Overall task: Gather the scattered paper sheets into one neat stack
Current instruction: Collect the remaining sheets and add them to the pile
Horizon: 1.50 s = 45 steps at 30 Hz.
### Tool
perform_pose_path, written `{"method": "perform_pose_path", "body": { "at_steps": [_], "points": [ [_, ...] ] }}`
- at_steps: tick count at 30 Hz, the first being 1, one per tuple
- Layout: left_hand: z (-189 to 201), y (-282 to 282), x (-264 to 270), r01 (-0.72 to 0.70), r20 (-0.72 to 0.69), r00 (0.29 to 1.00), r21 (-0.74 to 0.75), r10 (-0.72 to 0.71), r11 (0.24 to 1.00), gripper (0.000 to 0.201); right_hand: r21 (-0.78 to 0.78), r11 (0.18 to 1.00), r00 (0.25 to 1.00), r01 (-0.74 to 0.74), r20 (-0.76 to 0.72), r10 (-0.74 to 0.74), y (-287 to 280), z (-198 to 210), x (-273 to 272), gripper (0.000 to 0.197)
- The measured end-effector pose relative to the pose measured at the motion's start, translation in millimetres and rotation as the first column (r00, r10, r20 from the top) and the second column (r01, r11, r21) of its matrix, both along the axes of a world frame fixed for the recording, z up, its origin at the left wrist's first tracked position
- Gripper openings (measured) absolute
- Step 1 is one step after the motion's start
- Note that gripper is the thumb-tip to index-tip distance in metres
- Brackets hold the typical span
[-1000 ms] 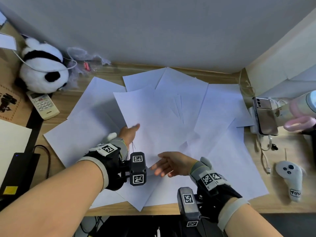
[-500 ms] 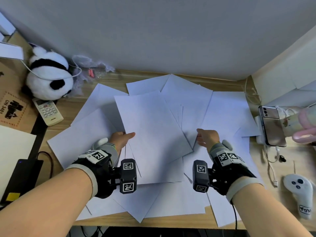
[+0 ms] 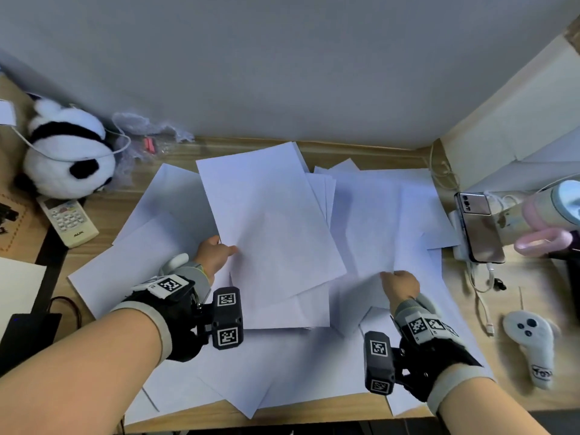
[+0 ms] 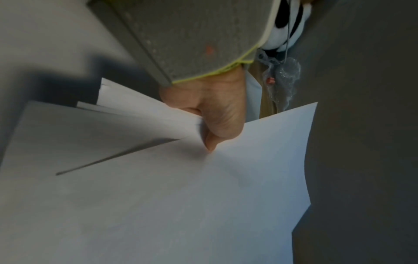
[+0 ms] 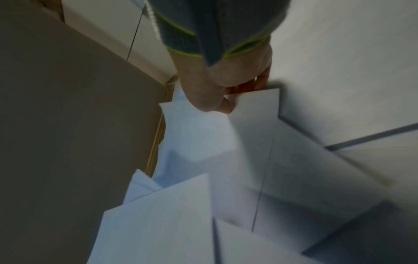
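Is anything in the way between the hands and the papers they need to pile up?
Nothing visible is. The left hand already pinches the edge of the lifted sheets, and the right hand grips the sheets on the right. Only more loose paper lies between the two hands on the desk.

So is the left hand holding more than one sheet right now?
Yes: in the left wrist view the left hand pinches several fanned paper sheets between thumb and fingers.
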<state>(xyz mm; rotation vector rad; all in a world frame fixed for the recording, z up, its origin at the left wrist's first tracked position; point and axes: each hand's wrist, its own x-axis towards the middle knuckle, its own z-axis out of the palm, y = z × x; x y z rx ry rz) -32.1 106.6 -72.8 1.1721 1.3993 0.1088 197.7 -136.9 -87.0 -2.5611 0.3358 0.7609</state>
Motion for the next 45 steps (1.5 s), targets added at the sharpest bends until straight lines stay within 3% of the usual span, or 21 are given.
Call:
{"method": "perform_pose_path", "body": {
  "at_steps": [3,7,12,16,17,20,22,25,27,32,37,40,45],
  "points": [
    [0,-2,17,0.033,0.01,0.999,0.01,-0.033,0.999,0.039,0.109,0.983,0.985,0.146,0.079,-0.155,-18,2,-5,0.013],
    [-3,-12,30,0.084,-0.034,0.996,0.01,-0.084,0.996,0.036,0.374,0.878,0.953,0.299,-0.066,-0.297,-17,5,-7,0.026],
    [-6,-23,34,0.149,-0.077,0.986,-0.027,-0.15,0.989,0.039,0.411,0.9,0.967,0.145,-0.252,-0.04,-7,13,-16,0.03],
    [-5,-29,33,0.165,-0.027,0.985,-0.093,-0.168,0.982,0.041,0.401,0.916,0.982,-0.008,-0.17,0.083,-8,17,-23,0.016],
    [-5,-30,33,0.156,-0.001,0.988,-0.103,-0.157,0.982,0.038,0.408,0.913,0.981,-0.024,-0.168,0.101,-10,18,-23,0.022],
    [-4,-34,35,0.142,0.046,0.989,-0.077,-0.138,0.987,0.031,0.427,0.902,0.943,-0.057,-0.275,0.189,-16,14,-26,0.02],
    [-1,-35,36,0.143,0.072,0.988,-0.085,-0.137,0.986,0.036,0.448,0.894,0.921,-0.02,-0.339,0.19,-15,14,-28,0.018],
    [1,-37,37,0.177,0.099,0.981,-0.123,-0.166,0.976,0.049,0.501,0.858,0.924,0.113,-0.37,0.094,-14,13,-27,0.054],
    [0,-38,36,0.197,0.085,0.979,-0.131,-0.187,0.972,0.059,0.541,0.837,0.917,0.086,-0.372,0.146,-8,13,-31,0.064],
    [-3,-51,32,0.262,0.101,0.964,-0.212,-0.245,0.942,0.048,0.535,0.844,0.941,-0.034,-0.267,0.207,2,7,-47,0.04],
    [6,-44,27,0.22,0.12,0.972,-0.178,-0.201,0.959,0.038,0.684,0.725,0.962,0.08,-0.244,0.123,-1,23,-42,0.019],
    [25,-29,28,0.199,0.257,0.952,-0.117,-0.164,0.973,0.023,0.777,0.629,0.971,0.005,-0.154,0.183,8,47,-37,0.011],
    [71,-7,27,0.124,0.454,0.884,0.001,-0.111,0.992,0.021,0.874,0.453,0.954,-0.179,0.042,0.297,34,99,-30,0.017]
  ]
}}
